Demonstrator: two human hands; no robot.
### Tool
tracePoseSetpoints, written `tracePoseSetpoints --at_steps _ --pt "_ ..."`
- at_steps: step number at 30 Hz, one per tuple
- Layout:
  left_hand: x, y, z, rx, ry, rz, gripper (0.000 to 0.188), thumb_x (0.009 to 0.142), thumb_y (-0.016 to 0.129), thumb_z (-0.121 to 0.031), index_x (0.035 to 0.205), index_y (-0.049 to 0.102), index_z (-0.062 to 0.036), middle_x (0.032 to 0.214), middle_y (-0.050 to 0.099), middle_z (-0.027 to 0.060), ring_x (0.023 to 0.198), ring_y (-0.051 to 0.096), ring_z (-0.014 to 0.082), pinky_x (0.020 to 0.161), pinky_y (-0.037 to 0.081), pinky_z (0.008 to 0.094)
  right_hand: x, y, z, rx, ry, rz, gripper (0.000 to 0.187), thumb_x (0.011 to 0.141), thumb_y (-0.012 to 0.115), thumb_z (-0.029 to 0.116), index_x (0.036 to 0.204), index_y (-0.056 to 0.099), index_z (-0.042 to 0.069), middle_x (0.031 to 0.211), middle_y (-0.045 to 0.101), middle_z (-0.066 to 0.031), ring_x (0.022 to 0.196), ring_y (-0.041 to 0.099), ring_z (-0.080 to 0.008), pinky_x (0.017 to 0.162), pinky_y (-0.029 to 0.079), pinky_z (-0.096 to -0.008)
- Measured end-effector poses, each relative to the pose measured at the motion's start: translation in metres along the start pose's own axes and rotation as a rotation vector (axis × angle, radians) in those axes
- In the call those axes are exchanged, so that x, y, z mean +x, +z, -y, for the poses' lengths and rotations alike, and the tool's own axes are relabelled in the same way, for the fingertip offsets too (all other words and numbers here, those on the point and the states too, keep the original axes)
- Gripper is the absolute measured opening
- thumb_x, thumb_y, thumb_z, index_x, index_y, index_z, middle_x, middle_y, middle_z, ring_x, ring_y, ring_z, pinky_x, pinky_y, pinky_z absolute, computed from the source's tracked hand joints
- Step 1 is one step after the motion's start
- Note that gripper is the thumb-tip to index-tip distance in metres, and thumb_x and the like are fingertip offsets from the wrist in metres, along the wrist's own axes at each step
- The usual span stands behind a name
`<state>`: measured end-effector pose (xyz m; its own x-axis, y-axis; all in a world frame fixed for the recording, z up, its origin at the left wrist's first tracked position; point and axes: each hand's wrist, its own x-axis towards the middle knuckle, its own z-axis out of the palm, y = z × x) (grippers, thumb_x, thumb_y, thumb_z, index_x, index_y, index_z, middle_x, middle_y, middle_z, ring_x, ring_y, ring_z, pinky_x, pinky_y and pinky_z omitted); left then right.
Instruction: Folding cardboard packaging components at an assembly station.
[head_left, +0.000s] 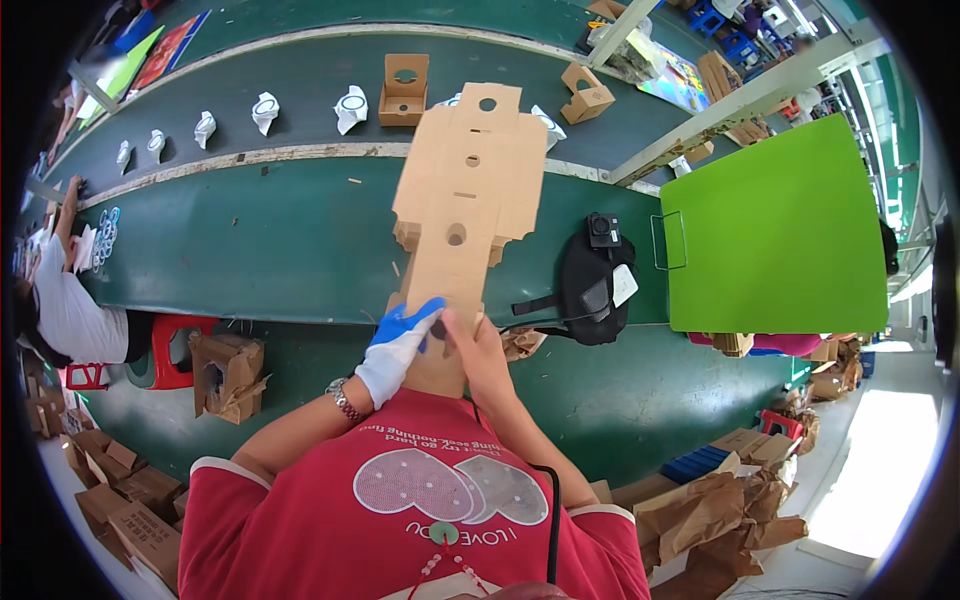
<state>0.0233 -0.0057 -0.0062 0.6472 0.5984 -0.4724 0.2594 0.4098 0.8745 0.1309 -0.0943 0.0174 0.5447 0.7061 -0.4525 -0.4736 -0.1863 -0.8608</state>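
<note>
A flat die-cut cardboard box blank (435,180), brown with round holes and slots, extends from my chest over the green worktable (250,240). My left hand (395,350), in a white and blue glove, is closed on its near end from the left. My bare right hand (480,358) grips the same end from the right, its thumb by the near hole. More cardboard edges show beneath the blank; whether they belong to a stack cannot be told.
Beyond the table, a dark conveyor belt (300,140) carries white-wrapped pieces (351,108) and folded cardboard boxes (404,105). A black bag (585,290) with a small camera (603,230) lies right, near a bright green board (770,230). Another person (75,310) sits far left.
</note>
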Motion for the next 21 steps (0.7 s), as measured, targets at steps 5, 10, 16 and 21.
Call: tracePoseSetpoints --at_steps 5,10,16,21 --pt "-0.006 0.0 -0.001 -0.421 -0.038 0.234 0.049 0.102 0.05 -0.042 0.136 0.049 -0.0072 0.12 0.063 0.0072 0.103 0.064 0.0162 0.093 0.051 0.0307 0.005 -0.017 0.019 0.208 0.282 0.147 0.045 0.102 0.053 0.042 0.069 0.043 0.013 0.055 0.029 0.005 0.047 0.028 -0.0084 0.046 0.023 -0.0277" --pt "0.011 -0.036 -0.085 -0.759 -0.1 0.208 0.103 0.086 0.037 -0.082 0.145 0.038 0.0023 0.143 0.048 0.0164 0.133 0.047 0.0283 0.109 0.039 0.0432 0.007 -0.026 0.068 0.514 0.216 0.476 0.033 0.103 0.049 0.04 0.089 0.049 0.009 0.055 0.027 0.0055 0.048 0.027 -0.0082 0.045 0.023 -0.0277" --pt "0.018 -0.087 -0.102 -0.356 0.7 -0.009 0.056 0.094 0.063 -0.043 0.128 0.055 0.0008 0.126 0.06 0.0164 0.109 0.063 0.0276 0.094 0.054 0.0378 -0.029 0.029 0.054 0.145 0.314 0.671 0.047 0.103 0.043 0.048 0.114 0.056 0.004 0.074 0.051 0.0006 0.066 0.051 -0.0144 0.059 0.043 -0.0278" --pt "0.007 -0.1 -0.099 -0.662 0.189 0.091 0.031 0.095 0.058 -0.016 0.121 0.061 0.0002 0.113 0.067 0.0118 0.103 0.065 0.0199 0.087 0.055 0.0353 0.045 0.01 0.061 0.449 0.066 0.85 0.104 0.086 0.024 0.084 0.147 0.037 0.001 0.143 0.05 -0.016 0.133 0.047 -0.0326 0.115 0.028 -0.0496"
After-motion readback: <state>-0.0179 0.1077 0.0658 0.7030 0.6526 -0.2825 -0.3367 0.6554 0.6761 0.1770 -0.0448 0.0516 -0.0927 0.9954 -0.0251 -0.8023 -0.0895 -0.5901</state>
